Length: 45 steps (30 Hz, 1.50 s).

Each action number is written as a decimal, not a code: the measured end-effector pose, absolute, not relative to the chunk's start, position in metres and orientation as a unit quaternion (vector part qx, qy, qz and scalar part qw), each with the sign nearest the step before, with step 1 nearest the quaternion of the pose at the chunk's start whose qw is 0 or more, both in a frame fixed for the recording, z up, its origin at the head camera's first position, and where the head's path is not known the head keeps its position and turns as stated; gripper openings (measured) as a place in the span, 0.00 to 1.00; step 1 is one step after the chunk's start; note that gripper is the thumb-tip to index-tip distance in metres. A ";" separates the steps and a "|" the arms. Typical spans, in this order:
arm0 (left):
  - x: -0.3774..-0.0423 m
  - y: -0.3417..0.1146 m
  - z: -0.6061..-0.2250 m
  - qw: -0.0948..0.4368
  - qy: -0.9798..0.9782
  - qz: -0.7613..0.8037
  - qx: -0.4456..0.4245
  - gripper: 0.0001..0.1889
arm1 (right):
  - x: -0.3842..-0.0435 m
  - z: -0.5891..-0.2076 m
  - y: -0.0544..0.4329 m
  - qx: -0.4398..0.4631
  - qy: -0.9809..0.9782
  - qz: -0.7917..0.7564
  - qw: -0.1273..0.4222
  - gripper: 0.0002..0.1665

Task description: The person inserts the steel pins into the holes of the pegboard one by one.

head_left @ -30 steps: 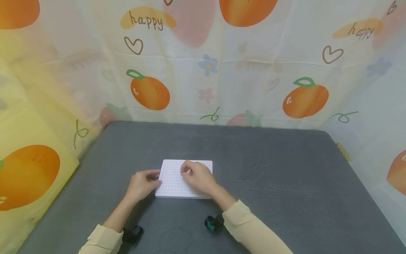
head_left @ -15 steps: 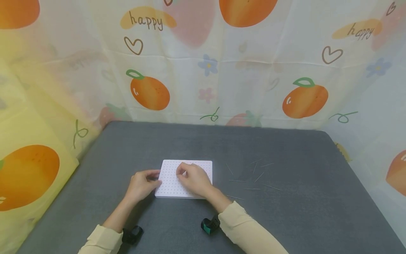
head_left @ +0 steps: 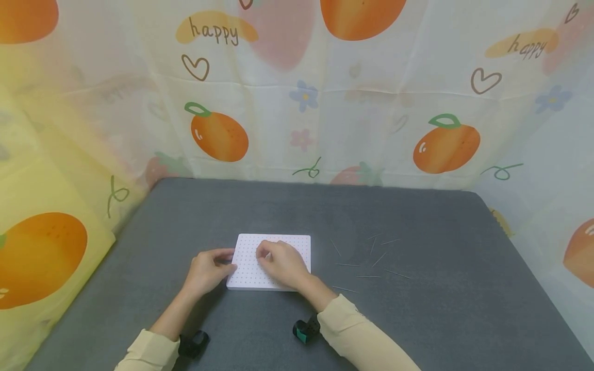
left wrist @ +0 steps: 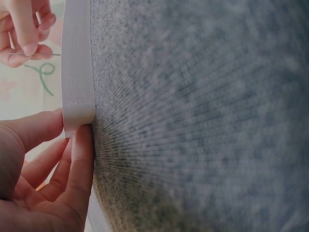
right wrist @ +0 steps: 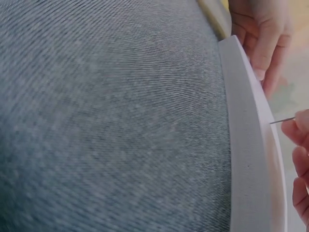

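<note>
Left hand (head_left: 209, 270): grips board (head_left: 247, 270), likely steadying it
Right hand (head_left: 282, 263): pinches needle (right wrist: 282, 120) upright, apparently for aiming
Spare needles (head_left: 368, 276): toward right edge of surface (head_left: 455, 299), probably for reach

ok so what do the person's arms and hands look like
The left hand and right hand are ungloved. Cream fabric sleeves look creased. A black device sits by the left sleeve; the right black device shows a green patch.

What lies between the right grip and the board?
A thin pin, pinched in the right grip, runs toward the board; both wrist views show it. Whether its tip has gone in can't be told.
</note>
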<state>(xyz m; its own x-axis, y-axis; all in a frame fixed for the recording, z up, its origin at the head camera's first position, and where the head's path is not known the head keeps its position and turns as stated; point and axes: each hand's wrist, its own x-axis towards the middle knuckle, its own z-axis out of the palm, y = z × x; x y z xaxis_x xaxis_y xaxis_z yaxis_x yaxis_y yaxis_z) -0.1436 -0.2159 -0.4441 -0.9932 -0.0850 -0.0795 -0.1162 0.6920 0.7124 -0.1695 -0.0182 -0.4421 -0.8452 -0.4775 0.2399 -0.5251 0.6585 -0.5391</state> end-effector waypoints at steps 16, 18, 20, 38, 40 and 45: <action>-0.141 -0.218 -0.443 0.017 0.919 0.390 -0.057 0.21 | -0.170 -0.444 -0.022 0.306 -0.910 0.274 0.059 0.03; -0.141 -0.218 -0.444 0.019 0.919 0.389 -0.058 0.21 | -0.170 -0.445 -0.022 0.308 -0.911 0.267 0.058 0.03; -0.141 -0.219 -0.444 0.020 0.919 0.389 -0.057 0.21 | -0.170 -0.445 -0.022 0.308 -0.913 0.261 0.055 0.02; -0.143 -0.217 -0.445 0.028 0.921 0.383 -0.068 0.22 | -0.175 -0.441 0.003 0.314 -0.906 0.284 0.023 0.07; -0.144 -0.217 -0.445 0.026 0.921 0.384 -0.065 0.22 | -0.176 -0.438 0.006 0.313 -0.904 0.291 0.027 0.07; -0.146 -0.217 -0.446 0.024 0.921 0.384 -0.058 0.21 | -0.175 -0.431 0.015 0.313 -0.896 0.312 0.036 0.06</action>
